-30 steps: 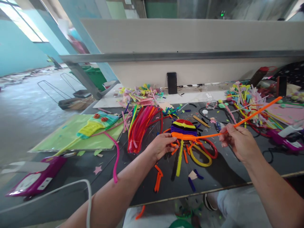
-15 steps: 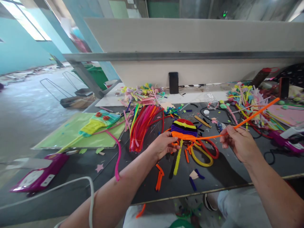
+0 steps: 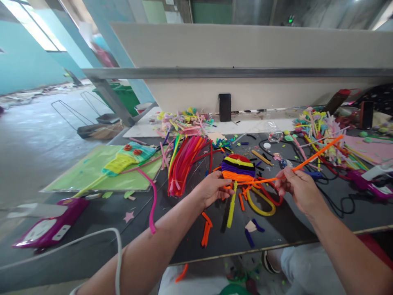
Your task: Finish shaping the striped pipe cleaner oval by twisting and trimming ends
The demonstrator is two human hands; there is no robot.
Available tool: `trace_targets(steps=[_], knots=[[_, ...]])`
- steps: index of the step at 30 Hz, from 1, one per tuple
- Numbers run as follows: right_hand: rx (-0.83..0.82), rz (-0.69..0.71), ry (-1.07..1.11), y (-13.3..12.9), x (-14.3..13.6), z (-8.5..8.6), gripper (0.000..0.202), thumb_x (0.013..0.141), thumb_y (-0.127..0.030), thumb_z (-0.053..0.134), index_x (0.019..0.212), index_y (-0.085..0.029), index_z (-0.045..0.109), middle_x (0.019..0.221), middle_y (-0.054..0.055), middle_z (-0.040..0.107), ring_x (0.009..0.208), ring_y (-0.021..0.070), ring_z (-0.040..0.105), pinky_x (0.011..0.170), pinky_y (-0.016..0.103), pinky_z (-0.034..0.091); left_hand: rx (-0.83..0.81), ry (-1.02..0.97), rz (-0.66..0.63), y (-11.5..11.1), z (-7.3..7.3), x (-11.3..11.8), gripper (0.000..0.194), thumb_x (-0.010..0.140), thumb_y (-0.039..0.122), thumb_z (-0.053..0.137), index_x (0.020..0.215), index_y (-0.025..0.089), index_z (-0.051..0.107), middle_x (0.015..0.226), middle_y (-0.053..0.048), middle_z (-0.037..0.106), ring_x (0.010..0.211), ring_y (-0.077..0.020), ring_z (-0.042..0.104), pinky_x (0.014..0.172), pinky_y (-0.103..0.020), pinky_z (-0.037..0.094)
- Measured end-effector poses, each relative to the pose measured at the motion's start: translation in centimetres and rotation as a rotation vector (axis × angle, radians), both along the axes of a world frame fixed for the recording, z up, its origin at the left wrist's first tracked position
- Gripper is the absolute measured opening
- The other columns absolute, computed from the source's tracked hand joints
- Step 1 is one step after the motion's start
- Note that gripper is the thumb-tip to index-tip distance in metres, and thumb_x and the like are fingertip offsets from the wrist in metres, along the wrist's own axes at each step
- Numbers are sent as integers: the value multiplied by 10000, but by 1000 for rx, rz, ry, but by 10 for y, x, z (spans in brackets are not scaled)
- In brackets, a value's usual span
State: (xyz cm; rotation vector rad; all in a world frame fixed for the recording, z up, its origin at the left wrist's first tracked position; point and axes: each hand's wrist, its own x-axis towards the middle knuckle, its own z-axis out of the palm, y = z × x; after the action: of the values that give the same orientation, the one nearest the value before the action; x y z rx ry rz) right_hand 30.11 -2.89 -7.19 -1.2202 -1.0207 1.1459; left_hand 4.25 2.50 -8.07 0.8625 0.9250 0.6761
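A rounded pipe-cleaner piece (image 3: pixel 238 167), striped red, yellow, black, purple and orange, is pinched at its lower left by my left hand (image 3: pixel 216 189). A yellow pipe-cleaner stem (image 3: pixel 231 209) hangs below it. My right hand (image 3: pixel 296 186) is closed on a long orange pipe cleaner (image 3: pixel 322 154), which runs left to the lower edge of the striped piece, its free end sticking up to the right. Beneath the hands lie a yellow loop (image 3: pixel 260 208) and bent orange pieces (image 3: pixel 206 231).
Left of the hands lies a bundle of red and pink pipe cleaners (image 3: pixel 186 164). A purple glue gun (image 3: pixel 50 223) rests at the left, near a green sheet (image 3: pixel 80 168) with a yellow-and-teal pipe-cleaner piece (image 3: pixel 127 159). A phone (image 3: pixel 224 107) stands at the back. Another purple device (image 3: pixel 370 184) is at right.
My right hand has shifted slightly left, toward the striped piece, and the orange pipe cleaner's free end has come left and lower with it. My left hand stays in place.
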Motion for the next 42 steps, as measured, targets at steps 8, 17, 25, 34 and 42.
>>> trace_targets(steps=[8,17,25,34,42], knots=[[-44,104,-15,-4,-22,-15,215,797,-405,604,800,-190,603,610,-19,598,450,77,522,428,187,386,-25,-51,20,0,-2,-1,266,714,68,638,948,130,528,793,-41,621,521,-90,620,409,-135,490],[-164,105,-210,0,-45,-23,227,745,-366,611,843,-162,595,784,48,675,610,142,647,502,236,525,-34,-87,23,-1,-2,-2,266,724,57,622,958,136,523,794,-34,609,525,-86,614,405,-132,488],[-265,62,-469,-5,-67,-24,128,717,-200,498,825,-206,566,618,-26,634,376,107,550,343,202,407,-54,-122,92,0,-7,-1,258,721,9,583,937,130,511,738,-29,604,480,-71,580,424,-144,491],[-39,73,-1119,5,-65,-18,125,739,-214,513,702,-226,632,655,-16,675,618,138,614,569,220,402,-35,-115,107,0,-7,1,179,720,16,548,864,119,524,642,-19,587,443,-74,561,425,-154,479],[1,43,-1369,3,-64,-24,189,801,-223,454,716,-200,622,718,28,685,691,162,615,624,246,370,-46,-87,106,-4,-3,2,170,689,-12,529,797,119,518,622,-18,577,427,-68,539,408,-147,444]])
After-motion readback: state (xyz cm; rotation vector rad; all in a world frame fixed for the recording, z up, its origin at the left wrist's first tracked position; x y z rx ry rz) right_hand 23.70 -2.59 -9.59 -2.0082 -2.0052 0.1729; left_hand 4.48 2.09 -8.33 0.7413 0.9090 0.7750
